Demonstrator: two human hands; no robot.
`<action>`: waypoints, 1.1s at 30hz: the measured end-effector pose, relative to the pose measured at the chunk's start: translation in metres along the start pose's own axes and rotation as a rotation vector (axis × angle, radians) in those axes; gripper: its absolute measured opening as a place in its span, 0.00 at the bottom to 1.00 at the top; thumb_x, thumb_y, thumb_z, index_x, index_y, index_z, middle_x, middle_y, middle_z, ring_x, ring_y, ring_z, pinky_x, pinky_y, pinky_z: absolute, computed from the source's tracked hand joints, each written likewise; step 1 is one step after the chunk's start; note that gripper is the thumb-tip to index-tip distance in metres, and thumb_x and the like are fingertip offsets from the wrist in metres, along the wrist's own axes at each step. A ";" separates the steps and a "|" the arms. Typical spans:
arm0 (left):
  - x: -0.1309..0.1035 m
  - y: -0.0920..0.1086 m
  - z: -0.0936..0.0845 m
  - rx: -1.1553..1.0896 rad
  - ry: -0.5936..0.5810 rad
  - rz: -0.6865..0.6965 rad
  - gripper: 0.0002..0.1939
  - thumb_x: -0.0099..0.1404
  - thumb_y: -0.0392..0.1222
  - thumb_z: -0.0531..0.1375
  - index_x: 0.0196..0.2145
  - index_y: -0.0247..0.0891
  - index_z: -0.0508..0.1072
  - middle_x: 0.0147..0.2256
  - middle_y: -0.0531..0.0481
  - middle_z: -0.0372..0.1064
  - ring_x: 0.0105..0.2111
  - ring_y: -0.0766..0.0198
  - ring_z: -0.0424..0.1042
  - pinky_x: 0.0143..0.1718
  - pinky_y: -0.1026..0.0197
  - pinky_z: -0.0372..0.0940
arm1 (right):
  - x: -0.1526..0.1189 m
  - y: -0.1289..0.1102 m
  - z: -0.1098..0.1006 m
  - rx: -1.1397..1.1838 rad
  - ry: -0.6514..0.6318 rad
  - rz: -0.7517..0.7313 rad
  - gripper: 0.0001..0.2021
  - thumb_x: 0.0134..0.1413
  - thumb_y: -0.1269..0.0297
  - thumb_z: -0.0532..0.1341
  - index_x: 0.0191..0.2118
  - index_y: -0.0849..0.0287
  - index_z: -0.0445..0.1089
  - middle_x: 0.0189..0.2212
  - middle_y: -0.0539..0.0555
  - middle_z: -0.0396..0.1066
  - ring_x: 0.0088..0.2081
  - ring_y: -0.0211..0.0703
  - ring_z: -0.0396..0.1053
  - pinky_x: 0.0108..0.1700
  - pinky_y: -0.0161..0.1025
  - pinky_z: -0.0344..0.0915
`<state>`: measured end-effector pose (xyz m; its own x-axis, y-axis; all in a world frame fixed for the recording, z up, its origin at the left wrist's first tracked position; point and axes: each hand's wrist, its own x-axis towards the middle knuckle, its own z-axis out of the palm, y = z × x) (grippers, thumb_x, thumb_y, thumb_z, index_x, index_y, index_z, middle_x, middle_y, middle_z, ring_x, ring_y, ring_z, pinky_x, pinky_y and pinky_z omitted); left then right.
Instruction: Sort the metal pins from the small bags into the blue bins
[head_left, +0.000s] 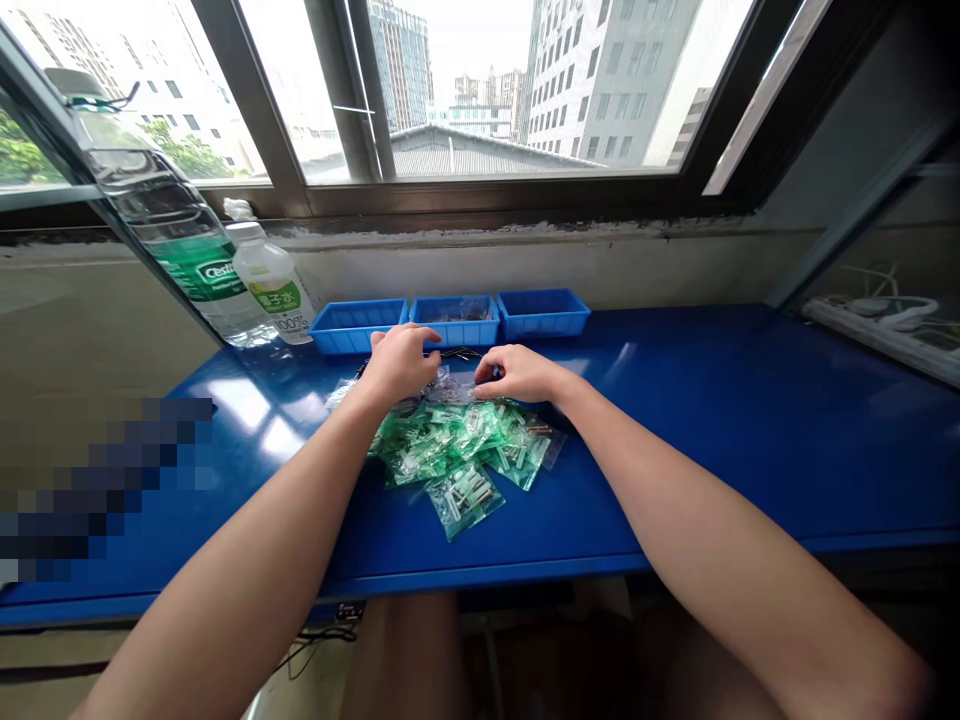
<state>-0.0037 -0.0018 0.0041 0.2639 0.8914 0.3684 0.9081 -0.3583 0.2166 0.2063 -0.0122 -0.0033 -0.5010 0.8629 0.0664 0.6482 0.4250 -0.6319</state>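
My left hand (403, 362) is over the back left of a pile of small bags, just in front of the blue bins, its fingers apart. My right hand (516, 374) is at the back right of the pile with its fingers curled together; anything between them is too small to make out. Green-tinted plastic bags (431, 440) with small parts inside lie heaped on the blue table (712, 430). One green bag (466, 497) with pale cylindrical pieces lies at the front. Clear bags (454, 386) and thin dark pieces (459, 353) lie between the hands.
Three blue bins stand in a row: a left bin (358, 342), a middle bin (456, 334) holding clear bags, and a right bin (546, 324). A large water bottle (199, 250) and a smaller bottle (271, 285) stand at the left. White cables (896, 310) lie far right.
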 end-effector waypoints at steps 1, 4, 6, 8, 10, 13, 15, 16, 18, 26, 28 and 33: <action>0.000 0.000 0.000 -0.002 -0.009 0.010 0.16 0.60 0.44 0.53 0.42 0.41 0.76 0.47 0.43 0.73 0.51 0.47 0.68 0.53 0.43 0.57 | 0.000 0.000 0.000 0.009 -0.013 0.004 0.11 0.42 0.57 0.67 0.31 0.58 0.75 0.33 0.54 0.75 0.34 0.42 0.70 0.32 0.35 0.62; -0.001 0.002 0.000 -0.011 -0.022 0.029 0.16 0.60 0.44 0.54 0.42 0.41 0.76 0.46 0.43 0.74 0.51 0.48 0.68 0.53 0.44 0.57 | -0.001 -0.001 0.000 0.029 -0.040 0.012 0.10 0.43 0.58 0.67 0.31 0.59 0.74 0.30 0.52 0.74 0.31 0.40 0.69 0.30 0.35 0.61; -0.001 0.002 0.000 -0.015 -0.025 0.034 0.16 0.60 0.44 0.54 0.42 0.41 0.76 0.46 0.43 0.74 0.51 0.48 0.68 0.53 0.44 0.56 | -0.001 -0.002 0.001 0.025 -0.030 0.012 0.12 0.45 0.58 0.66 0.36 0.59 0.74 0.33 0.53 0.74 0.32 0.41 0.69 0.31 0.34 0.62; -0.002 0.003 0.000 -0.017 -0.027 0.036 0.16 0.60 0.45 0.54 0.42 0.41 0.76 0.46 0.43 0.74 0.51 0.48 0.68 0.54 0.44 0.56 | -0.002 -0.005 0.002 -0.010 -0.005 -0.006 0.15 0.45 0.58 0.66 0.39 0.59 0.74 0.36 0.55 0.74 0.35 0.43 0.70 0.34 0.35 0.63; -0.002 0.003 -0.001 -0.020 -0.031 0.038 0.16 0.60 0.45 0.54 0.42 0.42 0.76 0.46 0.43 0.74 0.51 0.48 0.68 0.54 0.44 0.56 | -0.002 -0.007 0.002 -0.069 -0.001 -0.037 0.15 0.45 0.58 0.67 0.39 0.59 0.75 0.40 0.56 0.73 0.39 0.45 0.70 0.37 0.36 0.64; -0.002 0.005 -0.002 -0.028 -0.036 0.041 0.16 0.60 0.45 0.54 0.42 0.41 0.76 0.46 0.43 0.73 0.51 0.47 0.68 0.54 0.44 0.56 | -0.001 -0.008 0.002 -0.141 -0.018 -0.050 0.13 0.45 0.59 0.67 0.38 0.59 0.75 0.42 0.58 0.71 0.40 0.46 0.69 0.38 0.36 0.64; -0.002 0.006 -0.003 -0.039 -0.035 0.046 0.16 0.60 0.44 0.54 0.42 0.41 0.76 0.46 0.43 0.73 0.51 0.47 0.68 0.54 0.44 0.56 | -0.001 -0.008 0.002 -0.148 -0.015 -0.050 0.11 0.46 0.60 0.66 0.37 0.59 0.74 0.40 0.58 0.72 0.38 0.45 0.69 0.36 0.36 0.63; -0.003 0.007 -0.003 -0.046 -0.031 0.049 0.15 0.60 0.44 0.54 0.42 0.41 0.76 0.46 0.44 0.73 0.51 0.48 0.68 0.54 0.44 0.56 | -0.001 -0.007 0.003 -0.137 -0.008 -0.048 0.10 0.46 0.61 0.66 0.36 0.59 0.74 0.39 0.57 0.72 0.37 0.44 0.69 0.36 0.36 0.62; -0.003 0.008 -0.005 -0.066 -0.021 0.059 0.15 0.60 0.44 0.54 0.41 0.41 0.76 0.46 0.44 0.73 0.50 0.49 0.68 0.54 0.46 0.57 | 0.000 -0.005 0.005 -0.096 0.022 -0.039 0.09 0.48 0.62 0.65 0.37 0.59 0.72 0.36 0.55 0.73 0.36 0.42 0.69 0.35 0.36 0.62; -0.006 0.016 -0.011 -0.290 -0.065 0.201 0.12 0.58 0.42 0.56 0.37 0.38 0.76 0.40 0.48 0.75 0.43 0.57 0.72 0.46 0.59 0.65 | 0.005 0.005 0.014 0.177 0.324 -0.082 0.11 0.45 0.66 0.64 0.38 0.60 0.69 0.27 0.50 0.72 0.30 0.39 0.69 0.35 0.36 0.64; -0.008 0.017 -0.013 -0.355 -0.113 0.240 0.11 0.58 0.41 0.56 0.37 0.38 0.75 0.39 0.49 0.76 0.41 0.59 0.73 0.43 0.61 0.65 | 0.006 0.006 0.014 0.287 0.354 -0.085 0.17 0.43 0.67 0.65 0.42 0.60 0.67 0.26 0.49 0.72 0.29 0.38 0.70 0.35 0.36 0.65; -0.010 0.019 -0.017 -0.442 -0.225 0.286 0.11 0.59 0.41 0.56 0.38 0.38 0.75 0.38 0.51 0.76 0.39 0.60 0.73 0.40 0.62 0.66 | 0.007 0.004 0.014 0.470 0.391 -0.070 0.21 0.40 0.66 0.67 0.43 0.59 0.64 0.27 0.50 0.74 0.30 0.40 0.72 0.34 0.36 0.67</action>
<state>0.0056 -0.0220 0.0199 0.5858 0.7616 0.2771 0.5809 -0.6330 0.5118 0.1975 -0.0086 -0.0158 -0.2279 0.9115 0.3424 0.2544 0.3952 -0.8827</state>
